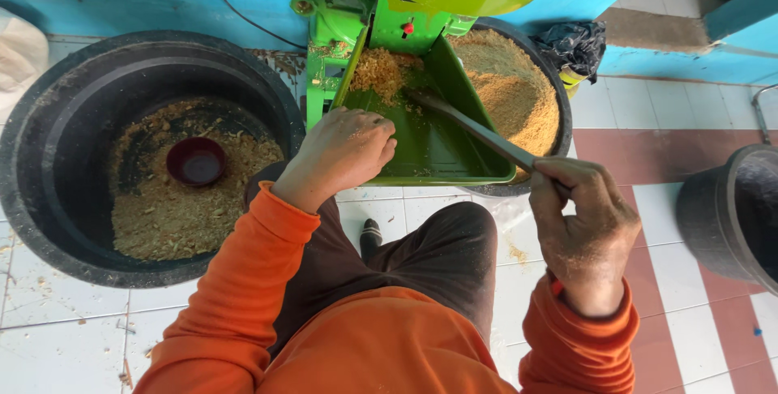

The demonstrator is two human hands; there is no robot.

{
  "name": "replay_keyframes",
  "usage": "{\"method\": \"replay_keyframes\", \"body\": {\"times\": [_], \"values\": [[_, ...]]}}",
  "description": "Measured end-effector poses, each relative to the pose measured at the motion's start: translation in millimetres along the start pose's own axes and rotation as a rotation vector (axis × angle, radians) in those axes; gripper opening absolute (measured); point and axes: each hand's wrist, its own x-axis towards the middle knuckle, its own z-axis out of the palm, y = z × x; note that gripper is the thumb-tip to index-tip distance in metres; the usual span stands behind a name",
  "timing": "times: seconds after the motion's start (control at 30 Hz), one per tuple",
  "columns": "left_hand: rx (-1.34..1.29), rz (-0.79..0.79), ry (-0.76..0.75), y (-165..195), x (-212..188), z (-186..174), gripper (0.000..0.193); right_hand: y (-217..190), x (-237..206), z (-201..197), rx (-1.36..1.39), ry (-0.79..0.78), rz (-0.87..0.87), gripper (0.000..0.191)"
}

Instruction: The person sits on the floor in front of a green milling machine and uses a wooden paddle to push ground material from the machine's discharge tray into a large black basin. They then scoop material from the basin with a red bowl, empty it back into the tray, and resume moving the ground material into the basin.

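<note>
My left hand (340,151) rests with curled fingers on the near left rim of a green feed tray (429,147) of a green grinding machine (340,13). My right hand (583,224) grips a long dark stick (478,128) whose far end reaches into the tray beside a heap of coarse yellow-brown meal (381,70). Behind the tray stands a black tub (519,90) full of fine brown meal.
A large black tub (49,143) at left holds chaff and a small dark red bowl (196,161). Another black tub (729,216) stands at the right edge. A black plastic bag (575,45) lies by the blue wall. My knees in dark trousers are below the tray.
</note>
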Motion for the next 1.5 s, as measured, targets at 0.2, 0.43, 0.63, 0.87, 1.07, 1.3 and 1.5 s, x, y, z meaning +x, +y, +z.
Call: {"method": "replay_keyframes", "body": {"times": [0.2,0.43,0.63,0.87,1.07,1.3,1.5], "values": [[-0.014,-0.005,0.020,0,-1,0,0.018,8,11,56,0.031,-0.039,-0.107,0.012],[-0.007,0.010,0.034,0,-1,0,0.017,16,10,80,0.059,0.018,-0.077,0.013],[-0.012,-0.001,0.015,0,-2,0,0.017,7,5,40,-0.012,0.060,0.013,0.012],[-0.014,-0.002,-0.001,1,-1,-4,0.017,14,12,78,0.094,0.019,-0.067,0.012],[-0.015,0.011,0.023,1,-3,-4,0.017,18,5,73,0.075,0.062,0.004,0.010],[0.009,-0.002,-0.004,2,-1,-5,0.016,24,25,109,0.149,-0.106,-0.037,0.011],[0.007,-0.015,-0.049,2,1,-6,0.018,20,22,93,0.082,0.031,-0.018,0.009]]}}
